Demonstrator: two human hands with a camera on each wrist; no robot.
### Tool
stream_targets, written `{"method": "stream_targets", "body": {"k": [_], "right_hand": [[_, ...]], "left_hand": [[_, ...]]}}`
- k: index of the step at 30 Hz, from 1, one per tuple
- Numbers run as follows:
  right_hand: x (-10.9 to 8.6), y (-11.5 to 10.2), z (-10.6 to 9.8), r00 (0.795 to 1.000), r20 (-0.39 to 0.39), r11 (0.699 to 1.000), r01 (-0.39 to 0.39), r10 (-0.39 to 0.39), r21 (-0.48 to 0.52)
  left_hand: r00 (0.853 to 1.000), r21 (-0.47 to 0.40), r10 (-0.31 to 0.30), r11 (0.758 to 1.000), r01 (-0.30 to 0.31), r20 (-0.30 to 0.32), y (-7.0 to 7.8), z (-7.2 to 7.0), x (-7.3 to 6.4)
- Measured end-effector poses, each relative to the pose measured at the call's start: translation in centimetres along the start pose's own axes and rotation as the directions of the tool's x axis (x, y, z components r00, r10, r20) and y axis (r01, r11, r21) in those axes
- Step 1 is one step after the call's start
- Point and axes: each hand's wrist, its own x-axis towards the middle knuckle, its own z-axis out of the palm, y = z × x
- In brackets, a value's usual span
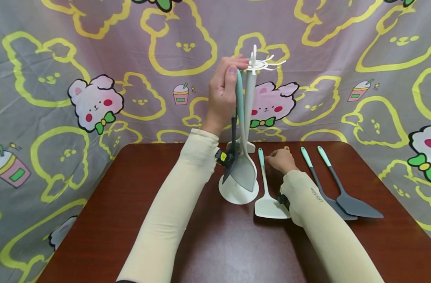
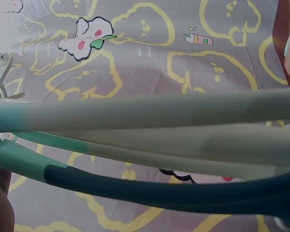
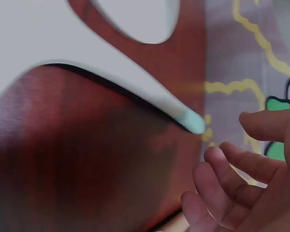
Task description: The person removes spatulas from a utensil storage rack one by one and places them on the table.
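Note:
My left hand [image 1: 222,86] is up at the top of a white utensil rack [image 1: 249,84], where thumb and fingers pinch the turquoise handle end of a dark grey spatula [image 2: 135,191]. Its head, nearly edge-on, hangs above the rack's round base [image 1: 236,194]. Beside it hangs a light grey utensil [image 1: 245,175] with a broad head and a turquoise handle end. My right hand [image 1: 282,160] is low over the table, beside the handle of a pale spatula [image 1: 272,208] lying flat. In the right wrist view its fingers [image 3: 232,176] are loosely bent, apart from the handle and holding nothing.
Two dark grey spatulas with turquoise handles lie at the right of the brown table [image 1: 130,220]; the nearer-right one [image 1: 358,204] overlaps the other [image 1: 316,182]. White hooks [image 1: 272,65] spread from the rack's top. A patterned cloth [image 1: 187,47] hangs behind the table.

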Motion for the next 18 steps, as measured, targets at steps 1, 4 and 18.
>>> {"method": "stream_targets", "body": {"k": [1, 4, 18], "right_hand": [[0.0, -0.1, -0.4, 1.0, 0.001, 1.0, 0.001, -0.001, 0.019], [-0.2, -0.3, -1.2, 1.0, 0.021, 0.997, -0.002, 0.001, 0.076], [-2.5, -3.6, -5.7, 0.971, -0.191, 0.934, 0.197, -0.144, 0.299]], "left_hand": [[1.0, 0.011, -0.005, 1.0, 0.005, 0.001, 0.1, 0.0, 0.0], [1.0, 0.055, -0.022, 0.998, 0.022, -0.004, 0.3, -0.3, 0.0], [1.0, 0.231, 0.008, 0.973, -0.007, -0.002, 1.9, -1.8, -0.1]]}}
